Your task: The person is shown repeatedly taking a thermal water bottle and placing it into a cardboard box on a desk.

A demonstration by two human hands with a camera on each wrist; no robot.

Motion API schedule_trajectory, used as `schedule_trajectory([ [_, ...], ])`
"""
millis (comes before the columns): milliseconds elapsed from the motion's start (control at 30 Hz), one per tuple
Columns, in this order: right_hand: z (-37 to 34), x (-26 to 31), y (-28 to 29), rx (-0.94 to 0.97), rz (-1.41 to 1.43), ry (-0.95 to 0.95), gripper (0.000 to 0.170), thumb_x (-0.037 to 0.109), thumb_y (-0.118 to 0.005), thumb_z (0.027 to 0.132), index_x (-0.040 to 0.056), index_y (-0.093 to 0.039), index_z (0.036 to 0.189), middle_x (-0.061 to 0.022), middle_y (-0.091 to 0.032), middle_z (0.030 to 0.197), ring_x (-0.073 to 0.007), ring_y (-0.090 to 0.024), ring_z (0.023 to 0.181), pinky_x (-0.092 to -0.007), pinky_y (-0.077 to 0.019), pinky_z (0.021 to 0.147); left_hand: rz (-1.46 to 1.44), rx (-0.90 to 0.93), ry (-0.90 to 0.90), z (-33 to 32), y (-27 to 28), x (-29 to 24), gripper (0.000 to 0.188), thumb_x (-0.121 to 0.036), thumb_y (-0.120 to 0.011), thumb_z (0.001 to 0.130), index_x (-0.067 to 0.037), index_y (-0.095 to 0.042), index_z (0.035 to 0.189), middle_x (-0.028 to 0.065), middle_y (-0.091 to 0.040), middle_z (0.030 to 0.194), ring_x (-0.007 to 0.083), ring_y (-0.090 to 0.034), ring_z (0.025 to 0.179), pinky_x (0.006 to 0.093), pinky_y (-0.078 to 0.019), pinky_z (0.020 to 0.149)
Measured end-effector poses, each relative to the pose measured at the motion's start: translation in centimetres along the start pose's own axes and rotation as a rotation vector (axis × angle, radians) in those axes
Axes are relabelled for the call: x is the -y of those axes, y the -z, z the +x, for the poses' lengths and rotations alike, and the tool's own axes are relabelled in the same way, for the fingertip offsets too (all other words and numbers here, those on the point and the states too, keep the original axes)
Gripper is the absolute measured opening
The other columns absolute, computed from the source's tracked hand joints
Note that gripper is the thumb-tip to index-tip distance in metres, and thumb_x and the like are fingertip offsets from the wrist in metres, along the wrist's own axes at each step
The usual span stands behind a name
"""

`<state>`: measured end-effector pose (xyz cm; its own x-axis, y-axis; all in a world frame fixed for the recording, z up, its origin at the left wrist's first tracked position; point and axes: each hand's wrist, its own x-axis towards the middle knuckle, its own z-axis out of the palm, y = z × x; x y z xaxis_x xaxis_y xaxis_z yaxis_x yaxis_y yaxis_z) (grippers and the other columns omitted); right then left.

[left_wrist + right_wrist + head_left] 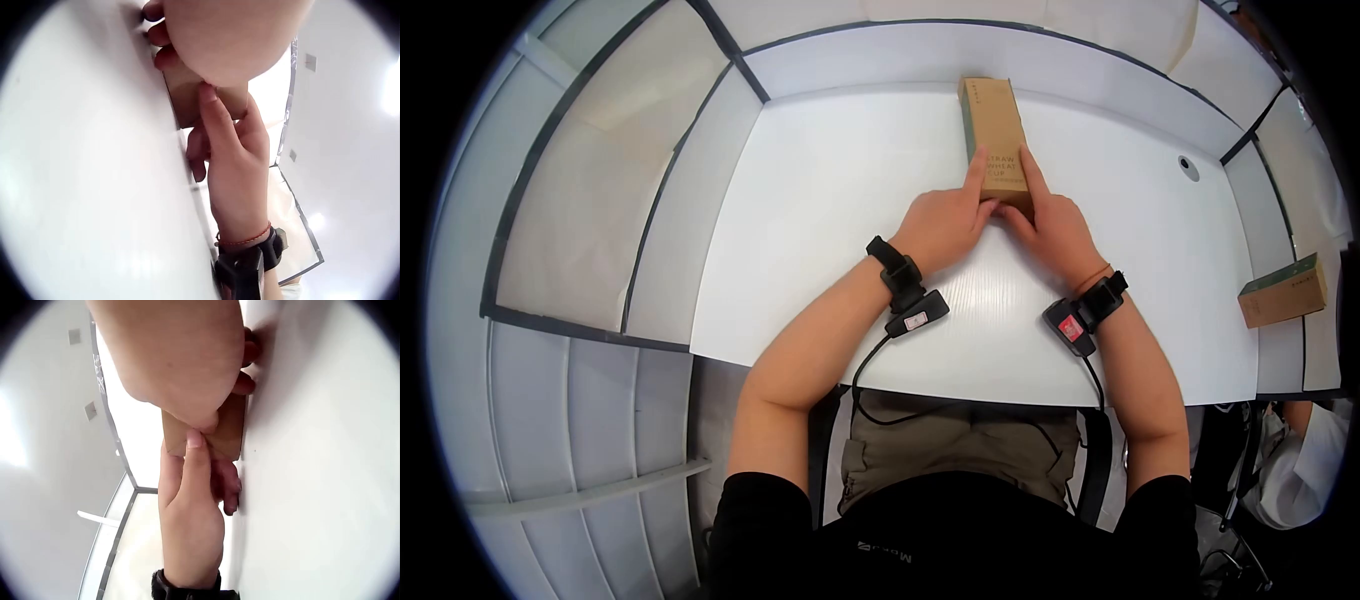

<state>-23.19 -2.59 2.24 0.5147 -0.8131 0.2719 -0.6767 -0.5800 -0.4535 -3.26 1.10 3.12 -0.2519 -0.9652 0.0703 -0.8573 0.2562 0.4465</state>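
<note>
A long brown cardboard box (997, 125), printed with "STRAW WHEAT CUP", lies on the white table (820, 200) with its near end toward me. My left hand (945, 225) grips the near end from the left, and my right hand (1057, 228) grips it from the right. Both index fingers stretch forward along the box's long edges. In the left wrist view, the right thumb (215, 115) presses on the end face of the box (187, 103). The right wrist view shows the left thumb (196, 453) on that same face; lower fingers reach around the sides near the tabletop.
Low white panels with dark edging (1000, 55) enclose the table's back and sides. A similar cardboard box (1283, 293) is at the right edge. A round cable hole (1189, 168) sits at the back right. Cables (857, 385) run from both wrist cameras over the front edge.
</note>
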Motion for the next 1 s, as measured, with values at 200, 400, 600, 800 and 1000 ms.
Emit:
schedule_trajectory([
  [200, -0.6, 1.0, -1.0, -0.101, 0.049, -0.091, 0.087, 0.027, -0.061, 0.097, -0.0112, -0.01, 0.156, -0.0224, -0.069, 0.075, -0.0409, -0.067, 0.067, -0.0477, -0.0544, 0.063, -0.019, -0.057, 0.024, -0.1, -0.6, -0.5, 0.075, -0.029, -0.046, 0.104, 0.002, -0.006, 0.16, 0.0222, -0.07, 0.078, 0.041, -0.067, 0.068, 0.0509, -0.0524, 0.065],
  [400, -0.5, 1.1, -1.0, -0.085, -0.013, -0.105, 0.082, 0.022, -0.059, 0.098, -0.011, -0.011, 0.156, -0.0229, -0.069, 0.075, -0.041, -0.067, 0.065, -0.0483, -0.0542, 0.061, -0.028, -0.132, 0.004, -0.1, -1.0, -0.5, 0.077, -0.027, -0.05, 0.101, 0.003, -0.009, 0.159, 0.0221, -0.069, 0.075, 0.0415, -0.066, 0.065, 0.0509, -0.0522, 0.063],
  [600, -0.2, 1.6, -0.7, -0.051, -0.092, -0.159, 0.079, 0.019, -0.058, 0.097, -0.0087, -0.014, 0.157, -0.0224, -0.069, 0.074, -0.0406, -0.067, 0.065, -0.0488, -0.0542, 0.061, -0.005, -0.149, 0.051, 0.2, -1.1, -0.8, 0.077, -0.024, -0.054, 0.1, 0.002, -0.013, 0.159, 0.0223, -0.068, 0.073, 0.0416, -0.066, 0.064, 0.0515, -0.0527, 0.062],
  [800, -0.1, 1.4, -1.2, -0.108, -0.12, -0.154, 0.076, 0.018, -0.058, 0.097, -0.0101, -0.018, 0.155, -0.0208, -0.069, 0.074, -0.0385, -0.067, 0.064, -0.0479, -0.0542, 0.06, -0.044, -0.224, 0.063, 0.6, -1.6, -0.9, 0.074, -0.023, -0.055, 0.098, 0.001, -0.02, 0.158, 0.0233, -0.068, 0.073, 0.0418, -0.066, 0.065, 0.0515, -0.0535, 0.063],
  [1000, 0.2, 1.5, -1.2, -0.115, -0.147, -0.156, 0.073, 0.017, -0.059, 0.097, -0.0107, -0.022, 0.154, -0.0196, -0.069, 0.073, -0.0368, -0.068, 0.064, -0.0468, -0.0542, 0.059, -0.071, -0.26, 0.065, 0.9, -1.8, -0.7, 0.071, -0.021, -0.055, 0.096, -0.001, -0.026, 0.158, 0.0223, -0.069, 0.077, 0.0416, -0.067, 0.068, 0.0504, -0.0538, 0.065],
])
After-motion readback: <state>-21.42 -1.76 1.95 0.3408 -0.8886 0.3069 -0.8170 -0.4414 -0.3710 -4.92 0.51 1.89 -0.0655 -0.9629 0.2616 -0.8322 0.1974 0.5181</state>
